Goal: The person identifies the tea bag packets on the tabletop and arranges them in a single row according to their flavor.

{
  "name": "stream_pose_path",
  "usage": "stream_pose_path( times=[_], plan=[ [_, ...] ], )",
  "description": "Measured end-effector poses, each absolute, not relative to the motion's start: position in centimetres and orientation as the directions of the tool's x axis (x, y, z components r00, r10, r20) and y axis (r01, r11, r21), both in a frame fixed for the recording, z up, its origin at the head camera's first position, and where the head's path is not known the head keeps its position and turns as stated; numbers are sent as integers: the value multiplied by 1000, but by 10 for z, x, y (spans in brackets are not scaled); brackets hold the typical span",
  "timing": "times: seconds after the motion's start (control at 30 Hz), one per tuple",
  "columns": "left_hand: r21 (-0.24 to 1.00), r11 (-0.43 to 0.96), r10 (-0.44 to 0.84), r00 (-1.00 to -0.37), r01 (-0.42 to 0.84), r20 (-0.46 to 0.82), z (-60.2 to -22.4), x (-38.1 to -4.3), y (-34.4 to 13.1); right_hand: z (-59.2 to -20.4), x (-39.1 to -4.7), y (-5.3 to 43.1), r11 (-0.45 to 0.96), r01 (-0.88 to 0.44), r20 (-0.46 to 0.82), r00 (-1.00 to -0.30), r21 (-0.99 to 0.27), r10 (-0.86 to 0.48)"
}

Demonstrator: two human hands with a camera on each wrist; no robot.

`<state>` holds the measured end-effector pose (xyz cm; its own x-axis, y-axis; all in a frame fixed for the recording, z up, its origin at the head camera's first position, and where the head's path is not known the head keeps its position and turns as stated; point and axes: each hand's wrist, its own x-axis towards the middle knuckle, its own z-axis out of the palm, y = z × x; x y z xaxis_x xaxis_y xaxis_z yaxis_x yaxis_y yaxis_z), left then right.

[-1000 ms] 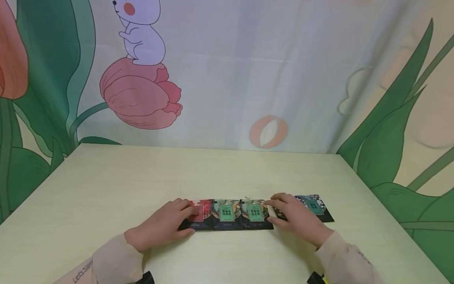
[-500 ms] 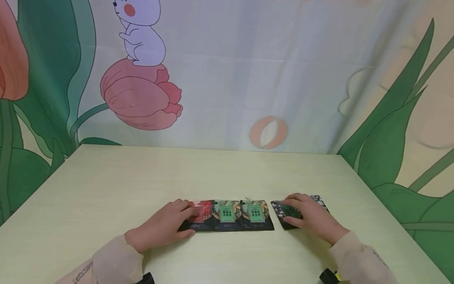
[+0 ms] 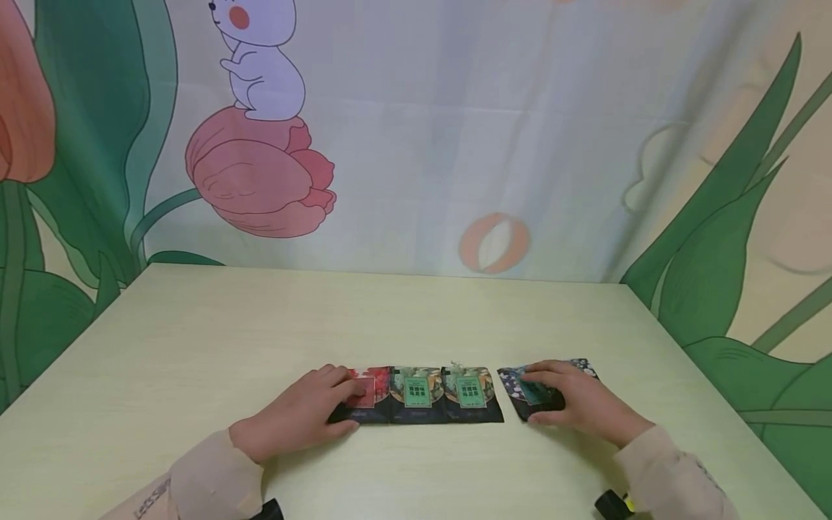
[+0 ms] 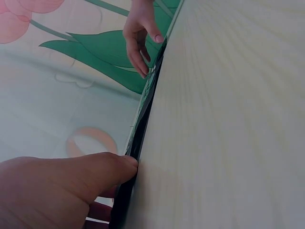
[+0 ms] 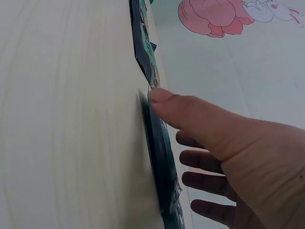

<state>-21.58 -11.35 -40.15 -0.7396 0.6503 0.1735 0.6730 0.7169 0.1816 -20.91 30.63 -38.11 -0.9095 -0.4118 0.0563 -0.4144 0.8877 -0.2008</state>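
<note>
My left hand (image 3: 305,404) holds the left end of a row of flat sachets, fingers across a red-labelled sachet (image 3: 372,397) and thumb at its near edge. Two sachets with green labels, one in the middle (image 3: 417,393) and one at the end (image 3: 471,393), continue the row. Its dark edge (image 4: 131,179) passes between thumb and fingers in the left wrist view. My right hand (image 3: 581,397) is over a dark floral sachet (image 3: 513,386), partly hiding it; the thumb is beside its near edge. In the right wrist view the fingers (image 5: 202,161) stay spread above the sachet.
A pale wooden table (image 3: 292,318) lies under everything. Behind the right hand shows the corner of another floral sachet (image 3: 583,367). A patterned cloth (image 3: 390,159) with flowers and a white animal hangs at the back. Black wrist gear (image 3: 612,505) sits below the right sleeve.
My right hand has moved right, from the end of the green-labelled row to over the floral sachet, which now shows a little apart from the row. The left hand stays put.
</note>
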Motion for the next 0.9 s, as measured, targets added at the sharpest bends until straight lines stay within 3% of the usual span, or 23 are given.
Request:
stream_pose_path(
  times=[0.37, 0.9],
  plan=[
    [182, 722, 643, -745, 667, 176, -401, -215, -113, -381, -212, 306, 899, -399, -31, -911, -177, -411],
    [166, 724, 647, -743, 669, 172, -399, -214, -113, -383, -215, 297, 912, -374, -32, -923, -169, -385]
  ],
)
